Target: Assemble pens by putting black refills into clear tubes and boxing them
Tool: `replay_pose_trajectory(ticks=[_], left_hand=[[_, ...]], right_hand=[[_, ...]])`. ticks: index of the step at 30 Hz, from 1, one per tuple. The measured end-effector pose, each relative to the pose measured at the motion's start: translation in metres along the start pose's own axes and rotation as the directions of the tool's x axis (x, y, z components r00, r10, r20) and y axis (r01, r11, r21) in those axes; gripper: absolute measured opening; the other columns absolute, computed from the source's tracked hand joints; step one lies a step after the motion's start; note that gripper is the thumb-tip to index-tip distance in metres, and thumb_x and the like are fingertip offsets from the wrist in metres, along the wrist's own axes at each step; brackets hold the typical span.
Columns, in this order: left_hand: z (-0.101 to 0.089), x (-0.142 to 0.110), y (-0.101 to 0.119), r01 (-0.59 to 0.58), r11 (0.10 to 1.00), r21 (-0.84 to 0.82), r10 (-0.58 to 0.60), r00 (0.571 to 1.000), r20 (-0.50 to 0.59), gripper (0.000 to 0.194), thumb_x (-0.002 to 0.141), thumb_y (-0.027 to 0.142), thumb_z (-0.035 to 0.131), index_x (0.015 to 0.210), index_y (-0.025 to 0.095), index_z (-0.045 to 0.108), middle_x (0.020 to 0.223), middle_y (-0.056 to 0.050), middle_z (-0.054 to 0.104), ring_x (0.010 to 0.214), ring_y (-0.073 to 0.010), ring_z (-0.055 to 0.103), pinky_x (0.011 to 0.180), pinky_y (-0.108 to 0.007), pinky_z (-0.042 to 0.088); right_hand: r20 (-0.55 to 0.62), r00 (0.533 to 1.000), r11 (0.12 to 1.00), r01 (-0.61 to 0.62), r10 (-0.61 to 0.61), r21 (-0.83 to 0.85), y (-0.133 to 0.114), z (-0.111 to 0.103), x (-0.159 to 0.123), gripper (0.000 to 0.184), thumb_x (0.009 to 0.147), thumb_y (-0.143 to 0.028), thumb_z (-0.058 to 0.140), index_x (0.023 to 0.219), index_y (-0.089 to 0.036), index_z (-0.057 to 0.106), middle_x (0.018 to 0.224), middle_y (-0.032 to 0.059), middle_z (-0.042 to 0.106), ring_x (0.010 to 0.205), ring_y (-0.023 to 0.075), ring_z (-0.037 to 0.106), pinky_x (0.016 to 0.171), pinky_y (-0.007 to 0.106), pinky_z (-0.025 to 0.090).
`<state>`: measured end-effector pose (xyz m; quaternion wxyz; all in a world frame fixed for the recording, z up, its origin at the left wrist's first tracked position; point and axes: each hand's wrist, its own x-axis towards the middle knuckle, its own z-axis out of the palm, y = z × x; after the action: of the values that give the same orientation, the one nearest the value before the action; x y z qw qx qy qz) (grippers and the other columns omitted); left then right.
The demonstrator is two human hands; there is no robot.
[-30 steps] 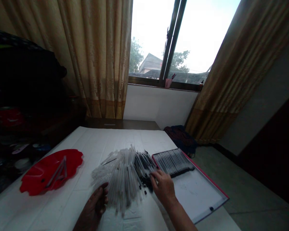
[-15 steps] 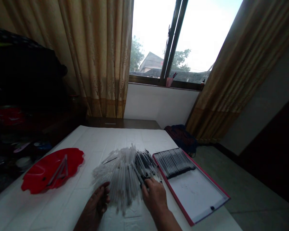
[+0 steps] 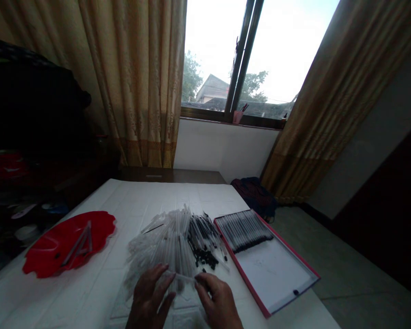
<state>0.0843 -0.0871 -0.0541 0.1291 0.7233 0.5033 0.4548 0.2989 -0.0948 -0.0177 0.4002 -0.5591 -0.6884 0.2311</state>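
Beside the tray rim [image 3: 244, 274], with slight clearance, right hand [image 3: 216, 294].

Near seven o'clock, the left hand [image 3: 151, 292] is bare (fingertips [image 3: 162, 267] seemingly rounded, though dimly lit); at six, the right hand [image 3: 218, 296] is bare too.

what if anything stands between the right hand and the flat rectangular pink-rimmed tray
Nothing visible: straight across, only white tabletop shows between the right hand and the tray. The loose slim black-ended tubes lie beyond the hand, left of the tray.
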Motion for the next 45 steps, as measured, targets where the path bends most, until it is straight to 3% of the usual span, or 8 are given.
replay_pose_trajectory(ticks=[4, 8, 12, 17, 25, 31, 37, 45], left_hand=[[-0.001, 0.004, -0.005, -0.041, 0.992, 0.120, 0.035, 0.998, 0.054, 0.030, 0.085, 0.032, 0.056, 0.113, 0.034, 0.066, 0.113, -0.006, 0.069, 0.110, -0.0282, 0.059, 0.105, -0.047, 0.030], [0.001, 0.005, -0.011, 0.087, 0.994, -0.062, -0.083, 0.995, 0.055, 0.022, 0.081, 0.039, 0.061, 0.098, 0.033, 0.073, 0.092, -0.006, 0.074, 0.091, -0.0277, 0.065, 0.094, -0.042, 0.041], [0.003, 0.002, -0.015, 0.298, 0.916, -0.267, -0.317, 0.948, -0.029, 0.028, 0.069, 0.048, 0.071, 0.090, 0.031, 0.074, 0.096, -0.007, 0.074, 0.097, -0.0311, 0.063, 0.095, -0.041, 0.043], [0.001, 0.006, -0.008, 0.408, 0.829, -0.382, -0.441, 0.897, 0.000, 0.028, 0.064, 0.044, 0.075, 0.089, 0.031, 0.073, 0.094, -0.006, 0.074, 0.096, -0.0308, 0.064, 0.096, -0.038, 0.044], [0.002, 0.008, -0.005, 0.411, 0.837, -0.361, -0.443, 0.896, -0.006, 0.030, 0.064, 0.048, 0.073, 0.087, 0.029, 0.073, 0.094, -0.007, 0.074, 0.095, -0.0309, 0.066, 0.093, -0.038, 0.047], [0.004, 0.007, -0.007, 0.427, 0.827, -0.366, -0.467, 0.884, -0.022, 0.029, 0.062, 0.047, 0.075, 0.086, 0.030, 0.074, 0.092, -0.007, 0.074, 0.094, -0.0312, 0.065, 0.094, -0.040, 0.046], [0.003, 0.009, -0.006, 0.435, 0.829, -0.352, -0.468, 0.884, -0.011, 0.030, 0.063, 0.050, 0.073, 0.085, 0.030, 0.073, 0.090, -0.006, 0.074, 0.092, -0.0314, 0.065, 0.090, -0.039, 0.047], [0.001, 0.008, -0.005, 0.405, 0.843, -0.354, -0.432, 0.902, 0.002, 0.028, 0.065, 0.047, 0.074, 0.088, 0.030, 0.074, 0.091, -0.006, 0.074, 0.093, -0.0308, 0.065, 0.091, -0.038, 0.046]], right_hand=[[0.063, 0.998, 0.998, 0.006, -0.011, 0.067, -0.010, -0.005, 0.007, 0.017, 0.082, -0.021, 0.054, 0.087, -0.020, 0.070, 0.080, 0.0042, 0.072, 0.073, 0.0182, 0.067, 0.067, 0.023, 0.049], [0.058, 0.998, 0.996, 0.008, -0.013, 0.090, -0.005, -0.009, 0.020, 0.018, 0.084, -0.022, 0.053, 0.091, -0.021, 0.070, 0.086, 0.0052, 0.073, 0.080, 0.0189, 0.068, 0.071, 0.024, 0.050], [-0.086, 0.990, 0.967, 0.092, -0.116, -0.237, 0.011, -0.016, 0.039, 0.020, 0.084, -0.020, 0.053, 0.097, -0.022, 0.068, 0.094, 0.0066, 0.070, 0.084, 0.0218, 0.064, 0.075, 0.031, 0.047], [-0.101, 0.951, 0.785, 0.179, -0.294, -0.594, 0.027, -0.019, 0.062, 0.025, 0.076, -0.015, 0.063, 0.098, -0.025, 0.067, 0.094, 0.0052, 0.065, 0.091, 0.0234, 0.057, 0.080, 0.034, 0.039], [-0.051, 0.912, 0.688, 0.269, -0.407, -0.674, 0.040, -0.011, 0.069, 0.015, 0.081, -0.019, 0.065, 0.091, -0.029, 0.068, 0.087, 0.0008, 0.065, 0.082, 0.0187, 0.055, 0.077, 0.032, 0.033], [-0.061, 0.911, 0.678, 0.258, -0.408, -0.688, 0.042, -0.009, 0.071, 0.026, 0.083, -0.020, 0.060, 0.107, -0.027, 0.065, 0.095, 0.0035, 0.065, 0.088, 0.0210, 0.055, 0.081, 0.035, 0.035], [-0.045, 0.906, 0.672, 0.279, -0.421, -0.686, 0.043, -0.010, 0.071, 0.020, 0.081, -0.014, 0.064, 0.093, -0.029, 0.069, 0.089, 0.0011, 0.067, 0.085, 0.0192, 0.055, 0.080, 0.033, 0.034], [-0.225, 0.892, 0.758, 0.176, -0.393, -0.628, 0.031, -0.030, 0.067, 0.019, 0.088, -0.019, 0.052, 0.097, -0.023, 0.069, 0.093, 0.0060, 0.067, 0.090, 0.0219, 0.055, 0.082, 0.034, 0.033]])
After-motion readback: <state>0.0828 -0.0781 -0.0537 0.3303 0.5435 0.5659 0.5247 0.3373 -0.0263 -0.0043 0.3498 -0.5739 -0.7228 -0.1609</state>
